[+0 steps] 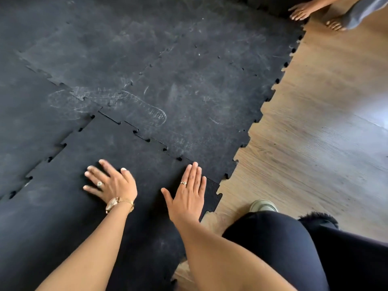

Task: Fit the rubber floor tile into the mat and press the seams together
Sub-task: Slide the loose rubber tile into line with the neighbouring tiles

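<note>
Head view: left hand and right hand, fingers flat, grasping nothing, press the near rubber tile toward the mat so its far seam closes.

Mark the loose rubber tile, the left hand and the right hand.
rubber tile (63, 206): head view, on its bare top surface left of the hands.
left hand (112, 183): head view, on the back of the hand.
right hand (188, 196): head view, on the back of the hand.
</note>
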